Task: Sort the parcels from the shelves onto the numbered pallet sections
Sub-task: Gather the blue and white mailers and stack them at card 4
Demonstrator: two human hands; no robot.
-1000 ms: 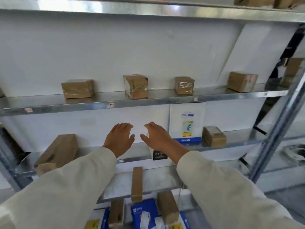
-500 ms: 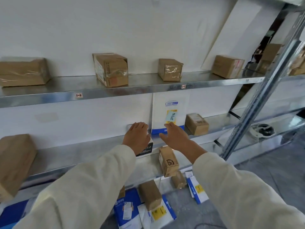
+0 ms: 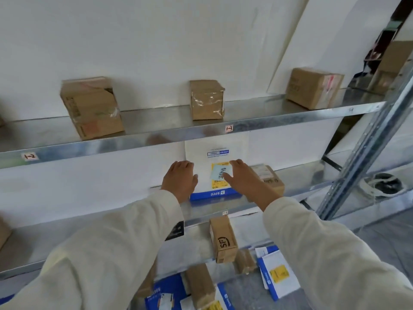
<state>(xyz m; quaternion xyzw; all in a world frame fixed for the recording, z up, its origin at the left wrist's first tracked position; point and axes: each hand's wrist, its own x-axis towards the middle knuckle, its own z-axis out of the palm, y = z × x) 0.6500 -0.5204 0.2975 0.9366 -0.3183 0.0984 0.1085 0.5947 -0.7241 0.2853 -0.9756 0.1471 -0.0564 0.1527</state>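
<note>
Head view: the mailer (image 3: pixel 218 146) stands upright on the middle shelf (image 3: pixel 297 184), leaning on the wall just beside a small box (image 3: pixel 267 175). The left hand (image 3: pixel 180 181) is at its left edge and the right hand (image 3: pixel 242 179) over its label. Both have straight fingers and clasp nothing yet. It would be best to pinch both side edges, tip the mailer forward, and lift it clear of the box.

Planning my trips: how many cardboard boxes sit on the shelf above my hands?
3: a left box, a middle box wrapped in tape, and a right box near the post. More may lie beyond the frame's left edge.
</note>
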